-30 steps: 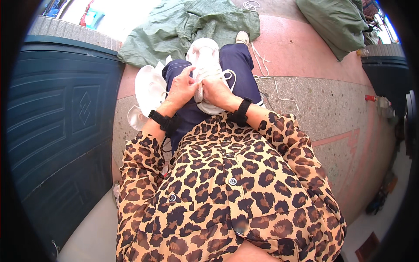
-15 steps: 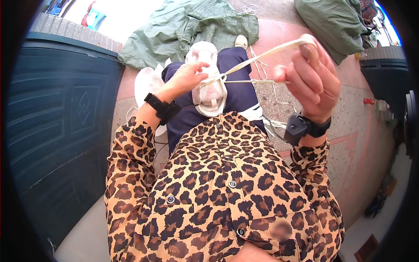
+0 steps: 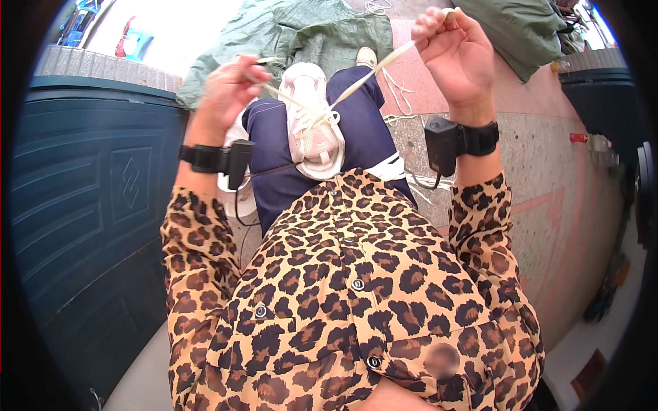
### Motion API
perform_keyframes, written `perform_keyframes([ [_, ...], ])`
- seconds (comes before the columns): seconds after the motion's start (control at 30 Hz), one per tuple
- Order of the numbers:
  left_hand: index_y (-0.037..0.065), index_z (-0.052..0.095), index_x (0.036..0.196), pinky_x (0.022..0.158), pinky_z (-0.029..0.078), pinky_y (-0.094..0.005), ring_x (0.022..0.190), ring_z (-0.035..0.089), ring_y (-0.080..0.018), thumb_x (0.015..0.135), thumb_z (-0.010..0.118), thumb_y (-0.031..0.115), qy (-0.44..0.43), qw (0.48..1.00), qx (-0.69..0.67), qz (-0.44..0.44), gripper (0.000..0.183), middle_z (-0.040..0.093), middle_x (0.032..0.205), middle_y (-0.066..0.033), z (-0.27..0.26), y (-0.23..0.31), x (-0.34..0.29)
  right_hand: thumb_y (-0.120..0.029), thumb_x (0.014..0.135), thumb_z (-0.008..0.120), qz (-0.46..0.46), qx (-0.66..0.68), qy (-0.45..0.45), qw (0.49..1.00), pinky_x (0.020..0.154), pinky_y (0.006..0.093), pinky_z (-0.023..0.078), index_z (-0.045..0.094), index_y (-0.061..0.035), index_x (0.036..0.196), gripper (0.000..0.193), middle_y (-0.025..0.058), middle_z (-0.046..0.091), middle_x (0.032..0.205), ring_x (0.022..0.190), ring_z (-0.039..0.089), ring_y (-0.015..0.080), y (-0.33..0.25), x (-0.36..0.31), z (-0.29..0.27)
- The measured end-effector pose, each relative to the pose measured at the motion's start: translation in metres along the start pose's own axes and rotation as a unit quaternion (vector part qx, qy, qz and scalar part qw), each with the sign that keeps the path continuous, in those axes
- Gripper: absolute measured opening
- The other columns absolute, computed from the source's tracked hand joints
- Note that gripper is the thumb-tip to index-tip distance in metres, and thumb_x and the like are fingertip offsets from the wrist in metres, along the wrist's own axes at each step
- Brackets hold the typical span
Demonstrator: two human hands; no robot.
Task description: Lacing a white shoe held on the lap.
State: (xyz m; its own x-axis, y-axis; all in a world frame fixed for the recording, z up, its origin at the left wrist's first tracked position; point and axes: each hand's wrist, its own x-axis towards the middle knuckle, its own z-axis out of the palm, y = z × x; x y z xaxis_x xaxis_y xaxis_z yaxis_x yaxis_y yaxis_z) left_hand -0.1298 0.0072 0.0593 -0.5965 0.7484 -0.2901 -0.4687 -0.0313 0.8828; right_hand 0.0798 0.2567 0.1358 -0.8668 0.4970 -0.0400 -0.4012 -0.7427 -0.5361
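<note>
A white and pale pink sneaker rests on my lap between my thighs, its laces partly threaded. From its middle, two ends of a cream shoelace spread apart. My left hand, slightly blurred, is closed on one end, left of the shoe. The other end runs taut up to my right hand, which pinches it between the fingers, higher and farther to the right. Black straps with small boxes sit on both wrists.
A green tarp lies on the floor ahead, with a full green sack at the far right. Loose white laces trail beside my right leg. More white shoes, partly hidden, are at my left. A dark blue panelled door stands at the left.
My left hand has left the shoe's top, moved left and taken a lace end. My right hand has moved up and left. The laces now spread to both sides.
</note>
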Motion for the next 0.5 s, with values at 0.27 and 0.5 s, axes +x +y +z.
perform_keyframes([
  [0.27, 0.0, 0.047, 0.105, 0.04, 0.028, -0.0154, 0.056, 0.039, -0.0067, 0.092, 0.046, 0.017, 0.071, 0.997, -0.001, -0.024, 0.022, 0.037, 0.062, 0.0012, -0.028, 0.033, -0.042, -0.018, 0.086, 0.055, 0.049, -0.59, -0.079, 0.802, 0.061, 0.0249, 0.044, 0.062, -0.0007, 0.095, 0.021, 0.0028, 0.061, 0.078, 0.069, 0.054, 0.0123, 0.098, -0.033, -0.087],
  [0.5, 0.005, 0.049, 0.103, 0.039, 0.029, -0.0156, 0.057, 0.037, -0.0029, 0.092, 0.044, 0.029, 0.171, 0.957, 0.225, -0.057, 0.026, 0.036, 0.066, 0.0044, -0.023, 0.006, -0.053, -0.004, 0.069, 0.052, -0.069, -0.811, -0.199, 0.546, 0.074, 0.0384, 0.043, 0.062, -0.0005, 0.075, 0.012, 0.0153, 0.06, 0.085, 0.086, 0.056, 0.03, 0.134, -0.061, -0.103],
])
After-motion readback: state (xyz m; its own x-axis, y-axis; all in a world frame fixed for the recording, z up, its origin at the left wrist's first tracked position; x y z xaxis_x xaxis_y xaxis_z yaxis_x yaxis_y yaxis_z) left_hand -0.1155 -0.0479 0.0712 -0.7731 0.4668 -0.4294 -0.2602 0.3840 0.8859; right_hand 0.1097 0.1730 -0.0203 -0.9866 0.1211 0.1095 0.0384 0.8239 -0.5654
